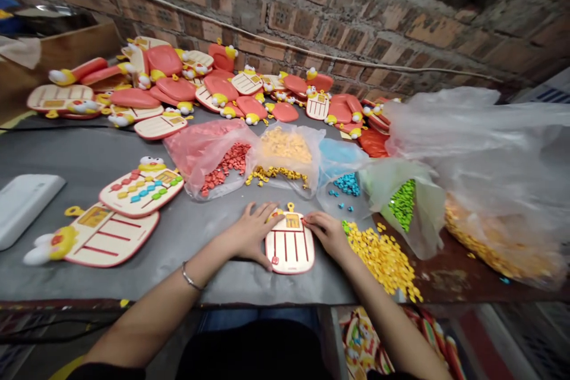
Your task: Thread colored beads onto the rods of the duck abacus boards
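A cream toy board with a red rim (pixel 289 252) lies in front of me, with several slots and one red piece (pixel 275 260) at its lower left. My left hand (pixel 252 234) rests on the board's left side, fingers spread over its top left corner and thumb at its lower left edge. At the upper right corner of the board, my right hand (pixel 327 231) pinches a small red piece (pixel 303 221) against the surface. To the left, a board filled with coloured pieces (pixel 142 191) overlaps a board with bare slots (pixel 111 237).
Bags of red (pixel 227 166), gold (pixel 285 157), blue (pixel 345 181) and green (pixel 403 202) pieces stand beyond the board. Loose yellow pieces (pixel 380 258) lie right, near a large clear bag (pixel 503 237). Stacked toys (pixel 173 89) line the brick wall. A white box (pixel 29 205) sits left.
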The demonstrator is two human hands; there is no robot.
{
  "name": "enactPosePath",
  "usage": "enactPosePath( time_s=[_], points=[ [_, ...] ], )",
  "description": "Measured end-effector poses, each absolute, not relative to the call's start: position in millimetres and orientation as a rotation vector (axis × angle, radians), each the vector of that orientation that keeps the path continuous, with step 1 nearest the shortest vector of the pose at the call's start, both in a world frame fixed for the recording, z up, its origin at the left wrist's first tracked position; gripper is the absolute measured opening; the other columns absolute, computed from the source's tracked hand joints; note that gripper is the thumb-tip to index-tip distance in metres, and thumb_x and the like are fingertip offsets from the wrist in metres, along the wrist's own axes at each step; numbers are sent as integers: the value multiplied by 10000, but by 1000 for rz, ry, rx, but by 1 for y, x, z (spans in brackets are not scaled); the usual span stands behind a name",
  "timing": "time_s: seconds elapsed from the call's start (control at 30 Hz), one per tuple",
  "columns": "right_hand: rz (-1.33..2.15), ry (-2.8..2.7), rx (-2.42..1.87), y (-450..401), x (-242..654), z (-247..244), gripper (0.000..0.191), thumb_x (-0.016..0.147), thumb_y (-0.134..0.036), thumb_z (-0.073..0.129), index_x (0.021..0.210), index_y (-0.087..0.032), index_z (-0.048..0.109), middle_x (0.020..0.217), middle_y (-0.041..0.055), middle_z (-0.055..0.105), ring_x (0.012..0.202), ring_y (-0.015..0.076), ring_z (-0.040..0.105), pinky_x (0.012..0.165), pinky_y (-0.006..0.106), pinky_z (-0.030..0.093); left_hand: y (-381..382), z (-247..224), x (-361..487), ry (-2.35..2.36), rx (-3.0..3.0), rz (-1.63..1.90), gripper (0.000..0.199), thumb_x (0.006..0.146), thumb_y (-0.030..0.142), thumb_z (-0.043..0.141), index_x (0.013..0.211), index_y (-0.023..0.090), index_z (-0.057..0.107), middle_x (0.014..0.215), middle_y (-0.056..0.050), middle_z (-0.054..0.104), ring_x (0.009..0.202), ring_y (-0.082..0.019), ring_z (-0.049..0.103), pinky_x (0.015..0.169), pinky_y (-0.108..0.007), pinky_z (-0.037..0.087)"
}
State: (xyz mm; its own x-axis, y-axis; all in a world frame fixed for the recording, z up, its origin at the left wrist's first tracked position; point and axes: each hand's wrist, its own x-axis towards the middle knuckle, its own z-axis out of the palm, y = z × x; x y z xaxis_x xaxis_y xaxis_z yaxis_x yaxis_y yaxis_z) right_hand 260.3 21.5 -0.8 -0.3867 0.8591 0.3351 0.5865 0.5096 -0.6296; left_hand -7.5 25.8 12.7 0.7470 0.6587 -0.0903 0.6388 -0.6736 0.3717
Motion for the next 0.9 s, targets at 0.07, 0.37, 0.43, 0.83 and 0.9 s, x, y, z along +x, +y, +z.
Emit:
enactPosePath(
  time_s=[0.07,0.37,0.43,0.83,0.9],
  points=[
    [379,-2182,-1180,22,254,-3,182,953,-246,521,892,-204,687,947,101,684,903,240,625,793,404,537,26,12,-7,991,2564,80,1139,619,774,652,1499,167,257,1580,-232,152,1438,-395,162,1098,-606,116],
    [484,-2244,-1149,14,258,0,129,929,-206,545,899,-199,670,851,78,645,814,215,615,726,347,529,28,8,-7,936,2596,174,1094,626,751,671,1480,189,283,1578,-197,199,1430,-403,184,1114,-566,104],
    [618,-2208,-1169,9,259,1,106,924,-224,571,979,-202,659,874,69,671,797,204,636,717,330,531,29,5,-7,905,2597,191,1094,635,754,666,1486,190,273,1580,-183,208,1434,-394,186,1123,-544,106],
    [1170,-2227,-935,17,200,13,165,838,-327,701,925,-188,677,788,44,717,702,188,660,674,299,524,31,-4,-6,850,2557,253,1189,632,777,658,1526,160,174,1568,-161,258,1442,-362,189,1142,-460,130],
    [1341,-2256,-866,23,205,24,227,829,-380,711,944,-186,683,763,35,717,684,184,662,651,285,521,31,-3,-6,835,2558,270,1193,623,779,666,1523,161,186,1561,-164,274,1440,-368,191,1142,-462,129]
  ],
)
